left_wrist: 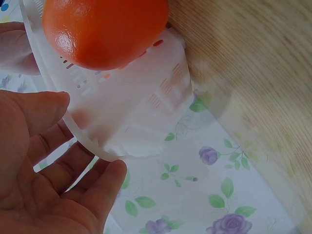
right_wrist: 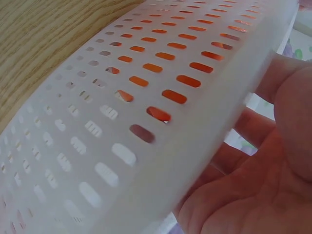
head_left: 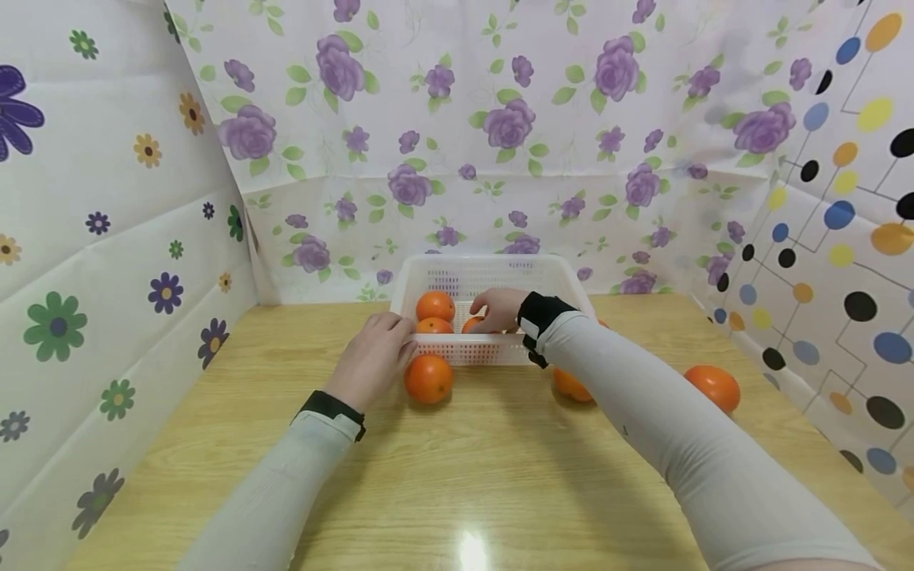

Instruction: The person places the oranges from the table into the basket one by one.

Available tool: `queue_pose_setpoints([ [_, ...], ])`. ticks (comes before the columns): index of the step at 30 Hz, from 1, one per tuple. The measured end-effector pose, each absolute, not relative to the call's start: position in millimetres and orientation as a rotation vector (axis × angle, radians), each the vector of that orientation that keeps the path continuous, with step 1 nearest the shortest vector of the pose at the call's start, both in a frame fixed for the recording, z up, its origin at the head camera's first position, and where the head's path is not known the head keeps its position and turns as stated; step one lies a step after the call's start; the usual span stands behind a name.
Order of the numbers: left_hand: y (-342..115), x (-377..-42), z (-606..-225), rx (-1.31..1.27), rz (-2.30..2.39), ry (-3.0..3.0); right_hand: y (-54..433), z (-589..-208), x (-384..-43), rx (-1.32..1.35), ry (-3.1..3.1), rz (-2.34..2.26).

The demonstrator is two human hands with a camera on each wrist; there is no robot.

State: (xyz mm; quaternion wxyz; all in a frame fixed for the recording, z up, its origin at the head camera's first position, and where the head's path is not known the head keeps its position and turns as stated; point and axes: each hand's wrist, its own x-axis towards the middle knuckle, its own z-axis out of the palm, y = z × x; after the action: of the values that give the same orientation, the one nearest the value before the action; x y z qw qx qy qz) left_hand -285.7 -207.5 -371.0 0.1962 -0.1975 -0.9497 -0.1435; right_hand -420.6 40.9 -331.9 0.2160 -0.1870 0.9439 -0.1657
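A white perforated plastic basket (head_left: 564,277) stands toward the back of the table. My left hand (head_left: 378,349) grips its front left corner; in the left wrist view the thumb and fingers (left_wrist: 109,187) lie on either side of the rim. Reaching over the front wall, my right hand (head_left: 500,309) holds a glossy orange-red fruit (head_left: 471,323) inside, which the hand and wall partly hide. Two like fruits, one (head_left: 435,306) behind the other (head_left: 434,326), lie at the basket's left. In the right wrist view, orange shows through the wall's holes, beside the right hand (right_wrist: 258,165).
One orange-red fruit (head_left: 428,379) sits right before the basket's front wall. Another (head_left: 571,386) lies partly under the right forearm, and a third (head_left: 716,387) is farther right. Flower-printed cloth (head_left: 428,214) hangs behind the wooden table (head_left: 428,492); patterned sheets flank both sides.
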Motion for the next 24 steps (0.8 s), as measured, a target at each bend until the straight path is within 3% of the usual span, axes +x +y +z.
queue_pose_setpoints([
  [24,-207,-285,-370,-0.561,-0.398,-2.649,40,-347,-439,-0.615,2.642,-0.421],
])
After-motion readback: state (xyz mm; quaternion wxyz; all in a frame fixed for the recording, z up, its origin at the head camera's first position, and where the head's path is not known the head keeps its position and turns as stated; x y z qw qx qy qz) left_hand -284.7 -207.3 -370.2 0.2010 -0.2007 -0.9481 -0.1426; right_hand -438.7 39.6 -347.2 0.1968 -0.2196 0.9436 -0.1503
